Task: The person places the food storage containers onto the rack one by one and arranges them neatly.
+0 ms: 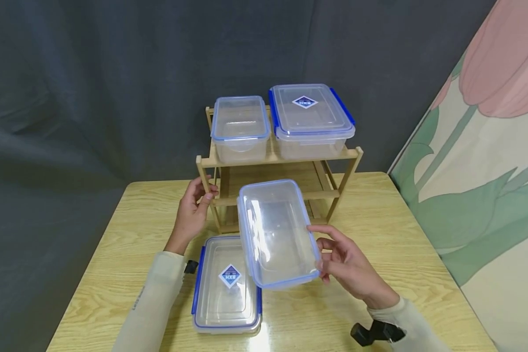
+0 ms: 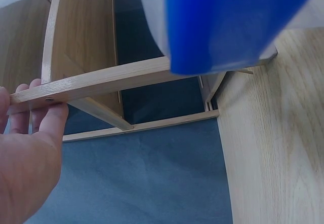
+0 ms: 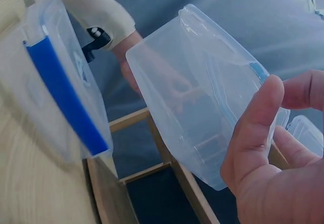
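My right hand (image 1: pixel 349 264) pinches the right edge of a clear rectangular food container (image 1: pixel 279 234) with a light-blue rim, held tilted in front of the rack. In the right wrist view, the thumb and fingers close on the rim side of that container (image 3: pixel 172 87). With my left hand (image 1: pixel 191 215) I grip the front left post of a wooden rack (image 1: pixel 273 201); the left wrist view has the fingers curled round the post (image 2: pixel 91 84). Below, a flat lidded container (image 1: pixel 226 303) with dark-blue side clips lies on the table, its upper right corner overlapped by the held container.
On the rack's top shelf stand a blue-rimmed container (image 1: pixel 240 129) at left and a larger clip-lid container (image 1: pixel 312 117) at right. A dark curtain (image 1: pixel 158 88) hangs behind the wooden table (image 1: pixel 378 210). At right is a tulip-patterned cloth (image 1: pixel 479 171).
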Demonstrator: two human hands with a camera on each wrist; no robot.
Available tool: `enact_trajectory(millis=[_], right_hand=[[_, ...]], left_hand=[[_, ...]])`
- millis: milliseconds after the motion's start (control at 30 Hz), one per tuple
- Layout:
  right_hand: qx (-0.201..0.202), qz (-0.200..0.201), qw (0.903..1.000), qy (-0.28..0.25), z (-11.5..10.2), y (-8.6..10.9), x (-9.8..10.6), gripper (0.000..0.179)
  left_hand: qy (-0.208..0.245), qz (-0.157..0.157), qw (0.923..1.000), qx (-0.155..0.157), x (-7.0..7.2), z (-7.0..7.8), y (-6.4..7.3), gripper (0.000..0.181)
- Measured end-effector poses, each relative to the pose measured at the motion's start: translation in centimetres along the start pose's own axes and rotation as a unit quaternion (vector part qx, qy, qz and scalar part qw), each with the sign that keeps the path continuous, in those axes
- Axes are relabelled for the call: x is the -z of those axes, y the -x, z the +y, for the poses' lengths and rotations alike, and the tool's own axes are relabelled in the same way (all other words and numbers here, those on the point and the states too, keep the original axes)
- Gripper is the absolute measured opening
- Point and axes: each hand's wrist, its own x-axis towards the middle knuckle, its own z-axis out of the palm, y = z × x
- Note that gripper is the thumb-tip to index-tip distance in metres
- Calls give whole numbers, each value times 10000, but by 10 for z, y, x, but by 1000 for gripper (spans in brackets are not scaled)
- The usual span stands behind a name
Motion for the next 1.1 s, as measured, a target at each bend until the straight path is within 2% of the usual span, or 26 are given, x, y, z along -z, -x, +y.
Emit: enact_trajectory(millis=[267, 433, 667, 1100], right_hand=[[30, 127, 9999, 42, -2, -15, -8, 64], [-95, 311, 9994, 153, 0, -25, -13, 64], [-1, 494, 9987, 123, 4, -34, -15, 62], [-323, 946, 9949, 130, 6, -55, -21, 66]], left_hand=[[63, -18, 10000, 3, 2, 0, -1, 40], [94, 12, 10000, 24, 3, 0, 0, 40], [65, -50, 9999, 66, -1, -1, 0, 40], [-12, -56, 9999, 115, 0, 0, 0, 40]])
